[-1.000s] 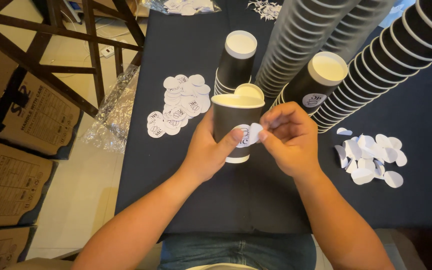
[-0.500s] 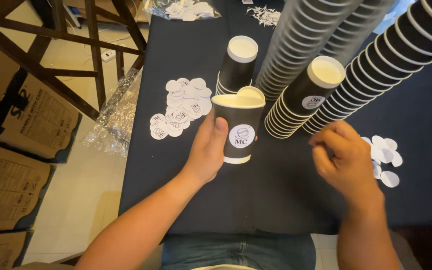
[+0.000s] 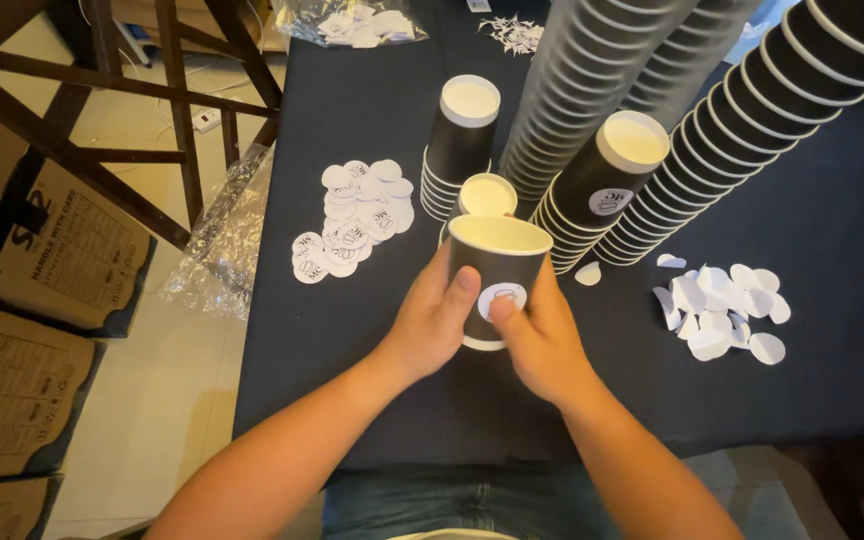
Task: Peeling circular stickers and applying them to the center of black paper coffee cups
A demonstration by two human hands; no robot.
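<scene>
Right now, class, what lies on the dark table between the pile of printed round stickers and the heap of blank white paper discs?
In the head view, the black paper cup, held by both hands.

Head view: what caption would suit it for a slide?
Both hands, left and right, hold a black cup with a round sticker, between loose stickers and peeled backings.

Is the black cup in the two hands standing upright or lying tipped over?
Upright. The black cup has its open white rim on top and its base below, held between the left hand and right hand.
</scene>
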